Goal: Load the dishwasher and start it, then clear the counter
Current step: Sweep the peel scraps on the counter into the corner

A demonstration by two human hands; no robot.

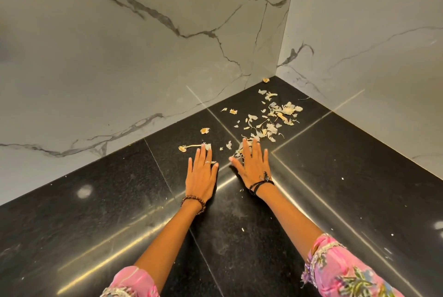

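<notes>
Both hands, left (pixel 201 177) and right (pixel 252 167), lie flat with fingers straight on the black tabletop (pixel 335 189), touching scattered peels (pixel 271 119), gripping nothing.

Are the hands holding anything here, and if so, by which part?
Nothing is held. Left hand and right hand lie flat, fingers straight, on the black counter, fingertips touching peel scraps.

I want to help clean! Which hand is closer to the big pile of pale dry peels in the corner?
Right hand: fingertips touch the pale peel pile's edge. Left hand lies further left.
</notes>
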